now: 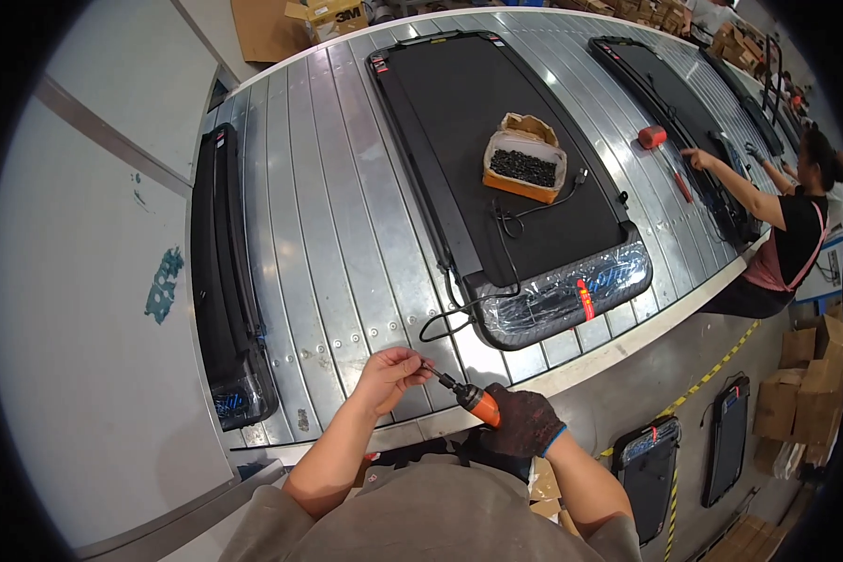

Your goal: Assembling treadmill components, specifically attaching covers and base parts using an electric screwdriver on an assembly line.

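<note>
Right hand [524, 423], gloved, fingers wrapped round orange driver [477, 403] over the surface [346, 234] edge; left hand [388, 375] fingers pinch its bit [437, 377], likely seating a screw. Treadmill [505, 178] just ahead.

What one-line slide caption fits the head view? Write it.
Bare left hand pinches the tip of an orange screwdriver held by the gloved right hand beside a treadmill.

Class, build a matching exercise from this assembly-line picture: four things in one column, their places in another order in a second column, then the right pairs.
1 box of screws
2 red mallet
3 orange screwdriver
4 left hand

A in the gloved right hand
B on the treadmill belt
C pinching the driver tip
D on the metal conveyor, by the co-worker's hand

Pairs: 1-B, 2-D, 3-A, 4-C
</note>
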`<act>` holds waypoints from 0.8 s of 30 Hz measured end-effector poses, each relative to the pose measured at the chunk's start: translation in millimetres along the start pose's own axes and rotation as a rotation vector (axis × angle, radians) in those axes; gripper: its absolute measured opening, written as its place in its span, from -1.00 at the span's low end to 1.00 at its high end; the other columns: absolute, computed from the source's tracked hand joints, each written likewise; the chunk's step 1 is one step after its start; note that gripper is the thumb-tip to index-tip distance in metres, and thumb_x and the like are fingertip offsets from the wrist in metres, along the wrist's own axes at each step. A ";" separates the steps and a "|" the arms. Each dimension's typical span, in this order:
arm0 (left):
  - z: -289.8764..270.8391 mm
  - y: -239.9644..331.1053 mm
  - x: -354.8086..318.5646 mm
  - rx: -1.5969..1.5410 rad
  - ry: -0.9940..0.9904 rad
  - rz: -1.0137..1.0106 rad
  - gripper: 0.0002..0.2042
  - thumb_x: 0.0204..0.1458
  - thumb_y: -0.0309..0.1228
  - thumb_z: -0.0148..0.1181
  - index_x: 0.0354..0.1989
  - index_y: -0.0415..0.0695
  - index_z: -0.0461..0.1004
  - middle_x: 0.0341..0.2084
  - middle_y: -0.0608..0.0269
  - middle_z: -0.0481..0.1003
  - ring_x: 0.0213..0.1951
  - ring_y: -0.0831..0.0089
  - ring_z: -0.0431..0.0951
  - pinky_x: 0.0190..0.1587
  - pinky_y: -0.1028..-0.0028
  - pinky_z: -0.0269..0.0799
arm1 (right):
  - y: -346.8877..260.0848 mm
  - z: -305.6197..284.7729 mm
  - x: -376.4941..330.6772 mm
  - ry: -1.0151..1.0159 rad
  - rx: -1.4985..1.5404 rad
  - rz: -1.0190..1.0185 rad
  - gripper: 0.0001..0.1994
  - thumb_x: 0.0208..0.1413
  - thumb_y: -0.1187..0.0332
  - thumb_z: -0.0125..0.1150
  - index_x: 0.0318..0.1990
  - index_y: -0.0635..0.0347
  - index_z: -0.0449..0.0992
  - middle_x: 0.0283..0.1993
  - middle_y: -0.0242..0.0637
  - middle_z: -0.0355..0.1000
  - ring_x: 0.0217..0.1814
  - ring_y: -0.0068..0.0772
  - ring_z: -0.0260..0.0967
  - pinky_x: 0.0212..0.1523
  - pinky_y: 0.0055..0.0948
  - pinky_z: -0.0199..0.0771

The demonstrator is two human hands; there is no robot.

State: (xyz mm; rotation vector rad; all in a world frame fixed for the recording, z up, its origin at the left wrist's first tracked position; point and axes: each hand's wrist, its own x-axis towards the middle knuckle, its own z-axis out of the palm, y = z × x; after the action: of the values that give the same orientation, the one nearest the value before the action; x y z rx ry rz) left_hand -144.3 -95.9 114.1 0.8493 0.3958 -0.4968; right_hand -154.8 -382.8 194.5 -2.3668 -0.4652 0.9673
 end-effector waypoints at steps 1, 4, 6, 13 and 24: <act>2.4 8.3 -2.4 0.198 0.009 0.033 -0.89 0.21 -0.56 0.22 -0.13 -0.28 0.55 -0.21 0.04 0.64 -0.21 0.36 0.67 -0.14 0.46 0.65 | 1.9 1.8 1.3 0.016 -0.008 -0.030 -0.40 -0.16 0.04 0.42 0.03 0.11 0.39 -0.31 0.03 0.56 -0.18 0.20 0.55 -0.16 0.02 0.55; 11.2 28.2 -6.1 0.544 -0.059 0.110 -0.90 0.21 -0.63 0.17 -0.14 -0.29 0.54 -0.22 0.04 0.65 -0.25 0.36 0.66 -0.17 0.44 0.62 | 11.5 6.6 7.2 0.051 0.044 -0.145 -0.40 -0.16 0.13 0.43 0.06 0.11 0.35 -0.33 0.02 0.56 -0.21 0.22 0.56 -0.13 0.05 0.55; 16.4 35.3 -2.8 0.497 -0.057 0.119 -0.91 0.22 -0.58 0.18 -0.14 -0.27 0.54 -0.24 0.10 0.64 -0.26 0.39 0.63 -0.17 0.43 0.58 | 9.4 15.5 15.2 0.080 0.099 -0.132 -0.38 -0.16 0.14 0.43 0.08 0.12 0.35 -0.31 0.03 0.56 -0.19 0.24 0.55 -0.12 0.06 0.55; 61.5 76.2 89.7 0.410 -0.007 0.020 -0.80 0.23 -0.25 0.24 -0.16 -0.12 0.58 -0.33 0.40 0.56 -0.23 0.55 0.51 -0.19 0.46 0.38 | -49.9 120.3 133.2 0.581 1.093 -0.044 -0.59 -0.12 0.27 0.47 -0.16 0.17 0.41 -0.39 -0.25 0.46 -0.34 -0.23 0.47 -0.30 -0.22 0.48; 125.4 22.8 123.7 1.218 -0.343 -0.101 -0.74 0.19 -0.18 0.27 -0.19 -0.10 0.72 -0.43 0.10 0.64 -0.36 0.40 0.58 -0.21 0.35 0.48 | -95.6 186.0 170.9 1.124 1.837 0.097 -0.61 0.06 0.41 0.37 0.02 0.14 0.36 -0.22 -0.28 0.53 -0.22 -0.45 0.53 -0.24 -0.35 0.55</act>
State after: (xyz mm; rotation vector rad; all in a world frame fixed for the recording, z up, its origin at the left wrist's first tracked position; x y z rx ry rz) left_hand -13.8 -213.6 139.3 1.8762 -0.2486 -0.9840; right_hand -182.8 -157.6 48.2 -0.8117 0.7275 -0.1969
